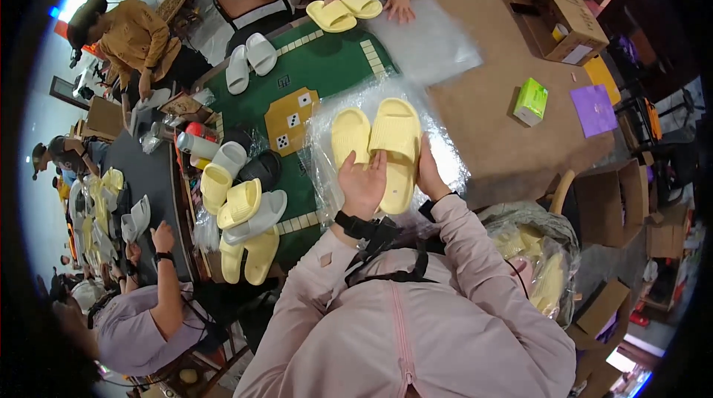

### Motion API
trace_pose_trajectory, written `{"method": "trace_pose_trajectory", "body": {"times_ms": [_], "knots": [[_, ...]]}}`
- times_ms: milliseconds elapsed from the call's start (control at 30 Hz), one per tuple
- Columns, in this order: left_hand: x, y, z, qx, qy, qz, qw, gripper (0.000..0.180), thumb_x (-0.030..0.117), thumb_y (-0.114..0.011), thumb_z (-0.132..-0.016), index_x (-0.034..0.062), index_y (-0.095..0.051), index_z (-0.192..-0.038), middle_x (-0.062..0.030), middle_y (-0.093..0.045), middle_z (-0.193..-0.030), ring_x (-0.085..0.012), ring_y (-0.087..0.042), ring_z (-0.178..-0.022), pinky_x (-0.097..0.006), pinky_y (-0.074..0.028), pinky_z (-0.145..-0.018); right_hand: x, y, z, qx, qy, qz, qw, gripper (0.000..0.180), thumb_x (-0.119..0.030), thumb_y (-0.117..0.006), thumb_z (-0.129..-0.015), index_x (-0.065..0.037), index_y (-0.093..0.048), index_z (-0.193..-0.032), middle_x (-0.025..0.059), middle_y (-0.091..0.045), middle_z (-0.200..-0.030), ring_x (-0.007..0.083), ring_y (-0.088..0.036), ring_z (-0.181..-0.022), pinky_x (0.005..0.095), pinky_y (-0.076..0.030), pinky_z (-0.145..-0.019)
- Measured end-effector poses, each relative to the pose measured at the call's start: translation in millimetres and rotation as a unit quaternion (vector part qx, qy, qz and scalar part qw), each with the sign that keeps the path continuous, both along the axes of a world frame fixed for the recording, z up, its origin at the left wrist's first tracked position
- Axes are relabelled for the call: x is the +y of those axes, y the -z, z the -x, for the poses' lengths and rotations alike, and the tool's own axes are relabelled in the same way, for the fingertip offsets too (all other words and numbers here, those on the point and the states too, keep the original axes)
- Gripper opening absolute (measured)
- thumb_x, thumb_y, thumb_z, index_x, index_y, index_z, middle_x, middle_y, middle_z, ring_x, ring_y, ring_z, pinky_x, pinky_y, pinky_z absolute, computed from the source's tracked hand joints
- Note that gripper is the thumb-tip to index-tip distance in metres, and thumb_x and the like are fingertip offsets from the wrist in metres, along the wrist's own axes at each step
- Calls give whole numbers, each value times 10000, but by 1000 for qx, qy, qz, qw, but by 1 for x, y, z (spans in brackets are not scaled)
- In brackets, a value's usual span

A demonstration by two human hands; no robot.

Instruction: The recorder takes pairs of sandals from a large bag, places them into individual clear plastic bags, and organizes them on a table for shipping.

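The left hand (362, 184) has its grip loosely curled around the heel end of the left yellow slide sandal (349, 135), thumb and fingers wrapping its edge. The right hand (429, 175) is mostly hidden behind the right yellow slide sandal (396, 151); it seems to close on that sandal's outer side near the heel, though how firmly is hard to tell from here. The two sandals lie side by side, touching, toes pointing away from the person, on a sheet of clear plastic wrap (445, 153) spread over the desk (490, 116).

As far as the view shows, the pair is matched and lined up, but the plastic lies flat and open beneath it, so nothing is wrapped or bagged yet.

Further out, loose yellow, white and black sandals (241, 205) are heaped to the left on a green game mat (327, 64). Across the desk another person's hands (401, 6) rest beside a second yellow pair (343, 10) and another plastic sheet (427, 41). A small green box (530, 101) and a purple sheet (594, 110) lie to the right, with an open cardboard box (558, 12) beyond. A bag of wrapped yellow sandals (538, 264) sits by the person's right side.
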State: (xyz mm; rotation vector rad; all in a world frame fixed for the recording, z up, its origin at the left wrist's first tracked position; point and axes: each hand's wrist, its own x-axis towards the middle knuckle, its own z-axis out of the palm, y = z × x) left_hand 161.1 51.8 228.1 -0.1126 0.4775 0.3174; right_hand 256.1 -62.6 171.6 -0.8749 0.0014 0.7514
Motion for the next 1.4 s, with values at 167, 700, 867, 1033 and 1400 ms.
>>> {"method": "trace_pose_trajectory", "body": {"times_ms": [167,700,867,1033,1400], "knots": [[9,23,3,121,250,-32,960,261,173,-501,-853,22,-444,-1058,-151,-479,-1064,-292,-491,-958,-383,-418,-899,-10,1,-30,-144,-4,102,984,415,-215,-555,-853,4,-422,-1178,94,-527,-1073,152,-493,-965,271,-391,-853],[-7,115,72,267,452,-811,259,656,302,-577,-752,59,-324,-1306,-242,-283,-1337,-378,-297,-1226,-441,-279,-990,-13,47,-58,-426,180,497,734,387,-242,-590,-811,0,-503,-1100,165,-577,-991,258,-552,-908,358,-436,-777],[-4,158,106,193,364,-864,291,805,317,-614,-737,-18,-194,-1337,-243,-230,-1359,-428,-240,-1238,-510,-222,-1001,-3,22,15,-426,29,621,657,165,-169,-573,-748,-52,-617,-856,224,-531,-967,373,-522,-874,441,-421,-761],[-9,118,116,232,440,-861,110,819,325,-665,-685,103,-243,-1352,-243,-208,-1369,-435,-181,-1264,-586,-174,-983,-12,52,57,-585,-69,519,619,248,-219,-632,-696,-103,-644,-915,310,-337,-1266,420,-298,-1215,496,-295,-961],[0,137,112,204,325,-923,20,703,379,-615,-731,140,-331,-1328,-195,-275,-1365,-395,-329,-1166,-499,-317,-890,-2,95,0,-519,-206,549,621,300,-289,-564,-728,-81,-657,-922,187,-353,-1326,347,-356,-1191,476,-286,-957]]}}
